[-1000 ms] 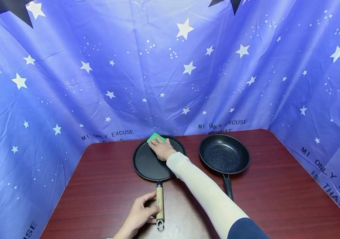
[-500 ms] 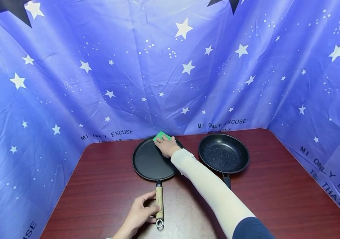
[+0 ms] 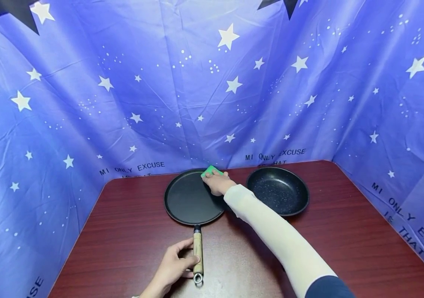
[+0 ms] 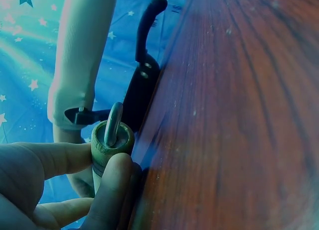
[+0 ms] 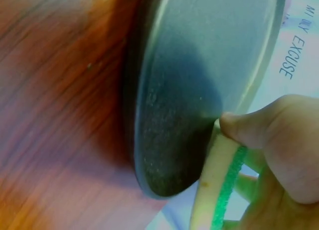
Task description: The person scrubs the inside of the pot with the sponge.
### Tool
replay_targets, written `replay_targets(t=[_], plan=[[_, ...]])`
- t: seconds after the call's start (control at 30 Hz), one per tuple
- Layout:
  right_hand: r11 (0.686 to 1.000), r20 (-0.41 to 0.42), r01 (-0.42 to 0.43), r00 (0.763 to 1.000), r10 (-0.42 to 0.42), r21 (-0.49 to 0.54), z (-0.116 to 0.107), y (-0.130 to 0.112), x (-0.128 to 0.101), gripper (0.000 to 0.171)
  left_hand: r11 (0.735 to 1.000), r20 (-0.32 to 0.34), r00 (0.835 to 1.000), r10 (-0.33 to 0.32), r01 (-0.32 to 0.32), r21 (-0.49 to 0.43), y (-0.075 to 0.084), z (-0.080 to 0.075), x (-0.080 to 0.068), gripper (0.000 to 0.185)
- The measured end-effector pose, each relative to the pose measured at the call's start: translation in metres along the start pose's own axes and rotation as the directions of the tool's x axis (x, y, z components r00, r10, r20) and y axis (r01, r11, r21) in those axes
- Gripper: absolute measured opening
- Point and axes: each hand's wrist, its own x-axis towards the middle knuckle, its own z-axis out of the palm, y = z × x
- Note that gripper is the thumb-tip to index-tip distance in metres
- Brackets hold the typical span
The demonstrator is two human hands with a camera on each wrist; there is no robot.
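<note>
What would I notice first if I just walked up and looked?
Probably the bright blue curtain with white stars wrapped around the dark red wooden table. Next, the right hand pressing a green sponge on the far rim of the flat black round pan, while the left hand grips its wooden handle.

Green sponge on flat black pan

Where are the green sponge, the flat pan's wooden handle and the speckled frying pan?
green sponge [image 3: 210,170], head view, its top face.
wooden handle [image 3: 197,250], head view, mid-length.
speckled frying pan [image 3: 279,189], head view, inner base.
</note>
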Motion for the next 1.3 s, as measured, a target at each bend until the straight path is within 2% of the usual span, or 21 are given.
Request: replay_targets(t=[0.23, 0.53, 0.97, 1.3], plan=[[1.000, 0.035, -0.012, 0.999, 0.012, 0.017, -0.004, 0.002, -0.012, 0.063, 1.000, -0.010, 1.000, -0.013, 0.013, 0.009, 0.001, 0.000, -0.001, 0.068], [1.000, 0.060, -0.012, 0.998, 0.014, -0.026, 0.001, 0.005, -0.026, 0.064, 1.000, -0.002, 1.000, -0.019, 0.019, 0.006, 0.001, 0.000, -0.002, 0.068], [0.999, 0.077, 0.021, 0.997, -0.023, 0.027, 0.000, 0.010, -0.042, 0.064, 1.000, 0.001, 1.000, 0.004, -0.004, 0.006, 0.002, 0.001, -0.002, 0.068], [0.998, 0.076, 0.051, 0.996, -0.049, -0.023, 0.003, 0.005, -0.061, 0.058, 1.000, 0.007, 1.000, 0.002, -0.002, -0.001, 0.001, 0.000, -0.001, 0.069]])
